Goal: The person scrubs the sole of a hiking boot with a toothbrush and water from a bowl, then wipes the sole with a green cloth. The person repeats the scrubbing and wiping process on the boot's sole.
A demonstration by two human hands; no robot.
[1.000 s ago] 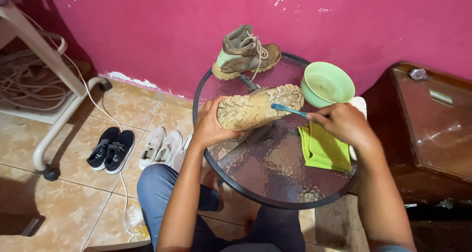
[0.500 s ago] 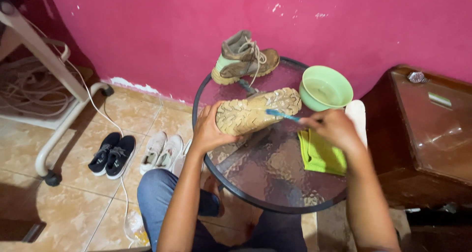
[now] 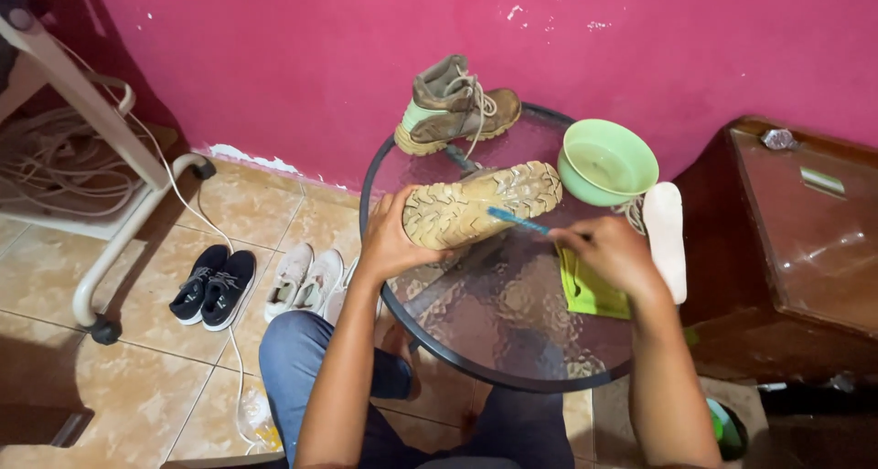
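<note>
My left hand (image 3: 391,240) grips the heel end of a tan boot (image 3: 482,203) held sole-up over a round glass table (image 3: 498,318). A blue toothbrush (image 3: 518,219) is pinched in my right hand (image 3: 611,252), its head resting on the boot's tread. A second tan boot (image 3: 455,103) stands upright at the table's far edge by the pink wall. To the right sit a green bowl (image 3: 607,162), a white insole (image 3: 666,236) and a yellow-green cloth (image 3: 590,291) partly under my right hand.
A dark wooden cabinet (image 3: 796,240) stands right of the table. On the tiled floor to the left lie a pair of black shoes (image 3: 212,286) and a pair of white shoes (image 3: 306,280). A white wheeled frame (image 3: 110,158) with coiled cord stands far left.
My right hand with the toothbrush has shifted slightly along the sole. The camera view has drifted a little. The boot stays in my left hand.
</note>
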